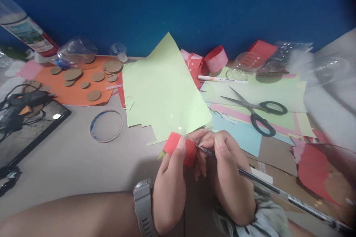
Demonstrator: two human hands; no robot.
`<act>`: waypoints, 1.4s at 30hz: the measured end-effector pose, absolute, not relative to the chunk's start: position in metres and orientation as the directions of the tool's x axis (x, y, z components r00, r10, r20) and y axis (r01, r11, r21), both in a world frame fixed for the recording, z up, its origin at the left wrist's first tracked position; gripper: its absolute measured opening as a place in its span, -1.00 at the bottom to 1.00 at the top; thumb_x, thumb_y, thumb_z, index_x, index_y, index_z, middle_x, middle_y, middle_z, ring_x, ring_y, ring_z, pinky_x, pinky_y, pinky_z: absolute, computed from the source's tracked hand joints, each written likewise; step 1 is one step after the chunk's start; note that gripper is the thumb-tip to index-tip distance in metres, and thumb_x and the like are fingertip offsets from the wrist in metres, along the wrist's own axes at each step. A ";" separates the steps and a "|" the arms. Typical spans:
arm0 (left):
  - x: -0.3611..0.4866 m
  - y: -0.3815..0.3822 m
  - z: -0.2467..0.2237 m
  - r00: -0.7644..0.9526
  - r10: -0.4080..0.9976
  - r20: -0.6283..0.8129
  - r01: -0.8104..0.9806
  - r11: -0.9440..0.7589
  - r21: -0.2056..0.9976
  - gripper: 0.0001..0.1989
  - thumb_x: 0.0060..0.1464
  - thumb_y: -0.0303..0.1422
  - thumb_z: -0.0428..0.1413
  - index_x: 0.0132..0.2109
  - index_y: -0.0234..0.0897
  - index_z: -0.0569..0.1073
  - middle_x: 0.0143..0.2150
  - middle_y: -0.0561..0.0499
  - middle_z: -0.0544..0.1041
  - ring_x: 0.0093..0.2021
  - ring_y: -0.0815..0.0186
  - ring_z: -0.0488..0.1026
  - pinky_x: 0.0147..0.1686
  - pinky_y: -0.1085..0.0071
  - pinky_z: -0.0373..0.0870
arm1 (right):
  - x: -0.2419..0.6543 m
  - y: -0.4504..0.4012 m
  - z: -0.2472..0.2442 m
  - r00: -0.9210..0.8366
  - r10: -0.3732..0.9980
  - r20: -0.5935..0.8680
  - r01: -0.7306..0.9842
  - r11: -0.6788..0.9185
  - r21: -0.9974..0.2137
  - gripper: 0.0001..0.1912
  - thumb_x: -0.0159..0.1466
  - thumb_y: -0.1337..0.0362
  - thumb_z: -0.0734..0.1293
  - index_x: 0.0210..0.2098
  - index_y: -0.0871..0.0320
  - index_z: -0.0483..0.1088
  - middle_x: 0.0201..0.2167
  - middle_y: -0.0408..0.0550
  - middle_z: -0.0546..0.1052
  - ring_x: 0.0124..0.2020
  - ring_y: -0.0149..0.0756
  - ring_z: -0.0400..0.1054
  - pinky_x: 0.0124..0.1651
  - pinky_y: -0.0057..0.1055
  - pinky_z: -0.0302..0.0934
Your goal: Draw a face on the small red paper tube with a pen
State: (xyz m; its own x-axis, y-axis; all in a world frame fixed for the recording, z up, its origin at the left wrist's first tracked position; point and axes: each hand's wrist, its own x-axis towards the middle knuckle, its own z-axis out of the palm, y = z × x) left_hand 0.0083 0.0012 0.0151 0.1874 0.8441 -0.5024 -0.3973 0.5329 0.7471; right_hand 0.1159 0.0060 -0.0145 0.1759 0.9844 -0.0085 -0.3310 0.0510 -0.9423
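Note:
My left hand (170,177), with a grey watch at the wrist, pinches a small piece of red paper (172,142) between thumb and fingers. A bit of green shows behind the paper's left edge. In my right hand (229,170) is a slim black pen (251,177), gripped near its point, its long barrel running off to the lower right. The pen's tip meets the right part of the red paper. Just beyond both hands lies a large pale green sheet (164,81) with a stepped, cut lower edge.
Scissors (250,107) lie spread on coloured paper at the right, near a white marker (222,79). A tape roll (106,126), cardboard discs (94,95) on an orange sheet (66,96), and a dark tablet (30,129) with cables are left. Plastic bottles line the blue wall (178,3).

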 end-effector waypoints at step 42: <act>0.009 0.004 0.018 0.160 0.835 -0.527 -0.416 0.541 0.731 -0.56 0.67 -0.13 -0.04 -0.18 -0.13 0.58 -0.34 0.02 0.43 -0.27 0.17 0.32 -0.10 0.21 0.31 | 0.119 0.003 -0.013 0.163 0.987 -0.013 -0.293 0.035 -0.955 -0.59 0.69 -0.02 0.53 -0.28 0.01 0.63 -0.36 -0.22 0.54 -0.60 -0.40 0.32 -0.59 -0.47 0.31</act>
